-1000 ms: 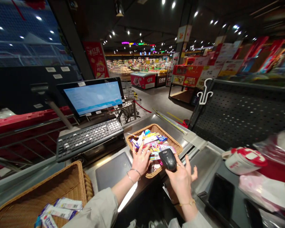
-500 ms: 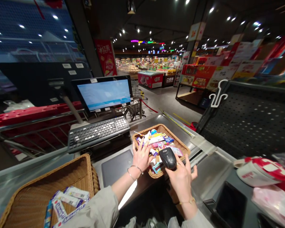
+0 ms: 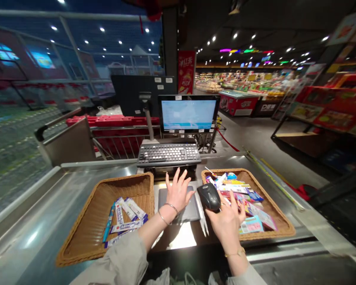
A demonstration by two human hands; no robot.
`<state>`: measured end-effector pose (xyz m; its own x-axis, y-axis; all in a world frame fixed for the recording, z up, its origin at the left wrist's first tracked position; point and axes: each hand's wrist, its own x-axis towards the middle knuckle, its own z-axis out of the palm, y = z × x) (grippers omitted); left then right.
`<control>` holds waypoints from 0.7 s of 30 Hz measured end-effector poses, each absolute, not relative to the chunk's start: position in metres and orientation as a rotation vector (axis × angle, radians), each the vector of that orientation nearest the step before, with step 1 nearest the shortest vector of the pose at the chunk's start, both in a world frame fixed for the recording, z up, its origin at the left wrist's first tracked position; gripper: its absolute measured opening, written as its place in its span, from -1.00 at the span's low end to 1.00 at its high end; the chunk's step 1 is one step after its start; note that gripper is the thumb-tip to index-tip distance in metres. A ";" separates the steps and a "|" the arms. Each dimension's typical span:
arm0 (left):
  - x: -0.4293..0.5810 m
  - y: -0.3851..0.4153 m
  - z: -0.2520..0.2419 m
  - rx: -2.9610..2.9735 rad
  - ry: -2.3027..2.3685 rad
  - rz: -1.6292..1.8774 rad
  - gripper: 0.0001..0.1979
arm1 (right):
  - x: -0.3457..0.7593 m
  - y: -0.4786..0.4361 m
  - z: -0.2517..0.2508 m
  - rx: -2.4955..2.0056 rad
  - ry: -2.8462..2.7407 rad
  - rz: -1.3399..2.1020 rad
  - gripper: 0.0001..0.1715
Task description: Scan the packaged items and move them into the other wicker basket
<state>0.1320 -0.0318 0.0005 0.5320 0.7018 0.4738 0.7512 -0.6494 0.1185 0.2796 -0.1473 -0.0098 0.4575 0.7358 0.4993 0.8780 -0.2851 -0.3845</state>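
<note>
The left hand (image 3: 178, 192) hovers palm down over a dark grey flat scan plate (image 3: 192, 211) set into the brushed steel bench (image 3: 32, 233). Its grip is spread wide, all five fingers fanned and holding nothing; whether the palm touches the plate cannot be told. Its fingertips point toward the front edge of a black keyboard with grey keys (image 3: 169, 153), which stands just behind the plate and below a flat monitor with a pale blue screen (image 3: 188, 114). The right hand (image 3: 227, 217) holds a black handheld barcode scanner (image 3: 209, 196), the grip closed round its lower end on the thumb side while the remaining fingers splay outward. The scanner sits just right of the plate, at the near left corner of a shallow rectangular wicker basket (image 3: 284, 226) that is heaped with colourful flat packets (image 3: 249, 206); the splayed fingers hang over those packets. A second wicker basket (image 3: 77, 237) of the same weave lies on the bench left of the plate and holds a few long blue and white packets (image 3: 124, 215) gathered toward its near right side. Thin bangles (image 3: 167, 209) circle the left wrist and a fine gold chain (image 3: 235, 251) circles the right. Both forearms come out of pale grey-green sleeves (image 3: 118, 265).
</note>
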 end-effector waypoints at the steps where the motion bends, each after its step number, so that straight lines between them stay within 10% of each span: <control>1: 0.122 -0.031 0.000 -2.642 -1.297 -0.751 -0.53 | 0.274 -0.142 -0.010 -2.078 -1.369 -0.279 -0.59; 21: -0.072 -0.018 -0.028 -2.413 -1.687 -0.558 -0.64 | 0.191 -0.092 -0.030 -1.858 -1.726 0.001 -0.70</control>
<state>-0.0723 -0.0181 -0.0282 0.3006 0.8750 0.3795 0.9287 -0.3592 0.0926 0.1905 -0.0918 -0.0298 0.1559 0.9087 0.3872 0.9085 0.0220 -0.4174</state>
